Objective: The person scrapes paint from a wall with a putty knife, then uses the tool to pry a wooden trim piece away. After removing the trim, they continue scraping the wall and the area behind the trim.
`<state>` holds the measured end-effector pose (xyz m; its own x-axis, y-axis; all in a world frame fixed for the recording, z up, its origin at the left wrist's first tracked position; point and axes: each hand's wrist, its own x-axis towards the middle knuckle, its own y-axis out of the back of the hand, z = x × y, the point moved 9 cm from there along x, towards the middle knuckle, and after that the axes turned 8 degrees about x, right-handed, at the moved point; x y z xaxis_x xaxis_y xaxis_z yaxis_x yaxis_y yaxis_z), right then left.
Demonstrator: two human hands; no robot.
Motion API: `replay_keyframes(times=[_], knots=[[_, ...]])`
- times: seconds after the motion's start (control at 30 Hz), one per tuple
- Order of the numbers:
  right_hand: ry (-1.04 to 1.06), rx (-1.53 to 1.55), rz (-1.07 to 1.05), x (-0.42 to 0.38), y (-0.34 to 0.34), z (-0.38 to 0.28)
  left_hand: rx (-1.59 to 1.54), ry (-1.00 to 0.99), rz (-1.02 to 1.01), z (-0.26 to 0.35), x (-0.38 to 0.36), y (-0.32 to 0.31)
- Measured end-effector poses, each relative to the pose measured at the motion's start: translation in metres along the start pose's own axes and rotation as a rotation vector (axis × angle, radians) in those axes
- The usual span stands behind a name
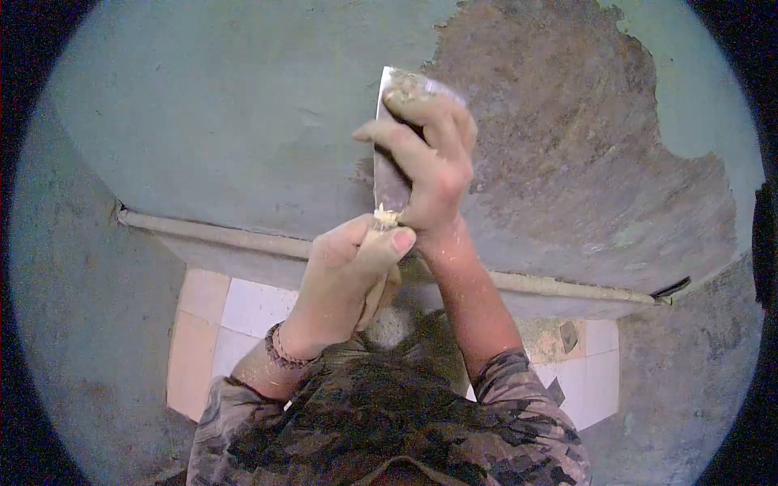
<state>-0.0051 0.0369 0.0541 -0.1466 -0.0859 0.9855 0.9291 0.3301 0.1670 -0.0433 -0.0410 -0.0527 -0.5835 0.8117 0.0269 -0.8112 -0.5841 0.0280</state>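
In the middle of the head view a broad metal scraper blade (389, 174) stands up in front of the wall. My right hand (438, 158) is curled over its right side, with bent fingers near the top edge and one finger reaching past the left edge. My left hand (340, 271) is closed at the blade's lower end, its thumb pressing beside a pale, ragged-topped piece (386, 217) that looks like the handle's end. The palm side of the grip is hidden. Greyish residue (409, 83) clings near the blade's top.
Ahead is a green-painted wall (235, 105) with a large bare brown-grey patch (559, 121) at right. A pale ledge (219, 232) runs across below it. Beneath are light floor tiles (198, 324), with crumbs and dark flakes (569, 336) at right.
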Motion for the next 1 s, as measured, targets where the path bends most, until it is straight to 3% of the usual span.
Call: replay_keyframes(times=[0.07,0.13,0.2,0.23,0.4,0.5,0.57,0.77,0.9,1.0], knots=[[0.011,0.008,0.018,0.000,0.001,-0.001,-0.152,-0.008,-0.040,0.009,0.000,-0.003],[-0.073,-0.009,-0.051,-0.027,-0.002,-0.001,-0.060,-0.106,0.048,-0.004,-0.004,-0.002],[-0.082,0.001,-0.032,-0.035,-0.002,0.000,-0.212,0.047,-0.122,-0.020,-0.009,-0.016],[-0.034,0.014,-0.045,-0.035,-0.003,0.003,-0.123,0.032,-0.099,-0.019,-0.009,-0.012],[0.015,-0.015,-0.001,0.011,0.006,-0.002,-0.079,-0.025,-0.022,0.027,-0.002,-0.008],[-0.002,0.005,-0.009,-0.021,0.005,-0.001,-0.001,-0.053,0.019,0.000,-0.004,-0.006],[-0.048,0.015,-0.058,-0.040,0.002,0.000,-0.113,0.056,-0.074,-0.025,-0.008,-0.016],[-0.096,0.032,-0.087,-0.055,0.003,-0.001,-0.210,0.032,-0.111,-0.036,-0.013,-0.022],[-0.080,0.021,-0.098,-0.087,-0.010,0.002,-0.225,0.075,-0.059,-0.079,-0.018,-0.015],[-0.058,0.022,-0.080,-0.079,-0.016,-0.005,-0.337,0.088,-0.020,-0.076,-0.019,-0.010]])
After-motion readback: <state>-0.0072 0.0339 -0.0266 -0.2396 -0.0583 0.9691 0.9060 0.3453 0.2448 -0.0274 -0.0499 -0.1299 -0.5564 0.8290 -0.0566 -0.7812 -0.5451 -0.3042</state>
